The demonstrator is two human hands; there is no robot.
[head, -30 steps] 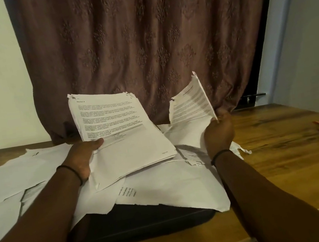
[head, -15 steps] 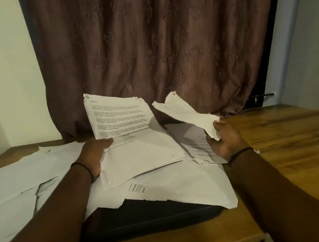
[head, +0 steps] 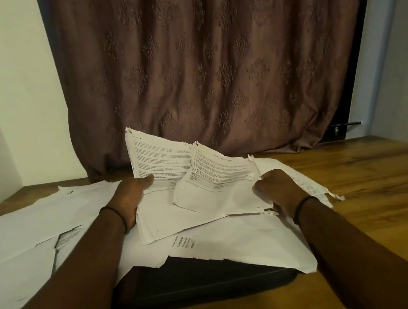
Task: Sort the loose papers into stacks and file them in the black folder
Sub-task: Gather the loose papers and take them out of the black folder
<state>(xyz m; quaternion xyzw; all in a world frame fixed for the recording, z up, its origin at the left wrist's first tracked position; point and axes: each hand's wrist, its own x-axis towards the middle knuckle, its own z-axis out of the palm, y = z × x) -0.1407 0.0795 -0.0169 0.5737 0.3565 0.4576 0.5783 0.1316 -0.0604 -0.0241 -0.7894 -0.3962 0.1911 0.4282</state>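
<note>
Our left hand [head: 128,204] grips the stack [head: 156,155] and our right hand [head: 279,191] pinches a sheet [head: 221,175] lying over the stack's right half.

L hand [head: 128,204] grips stack [head: 157,150], R hand [head: 279,191] prob. sheet [head: 221,173].

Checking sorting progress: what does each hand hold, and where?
Left hand grips the stack of printed pages at its left edge; right hand holds a torn sheet by its right edge.

folder [head: 202,277] lower centre on bench [head: 374,196], loose sheets [head: 249,242] over its far half, paper stack [head: 156,155] above them, single sheet [head: 222,178] on stack's right side, more sheets [head: 20,232] spread left, curtain [head: 211,61] behind bench
</note>
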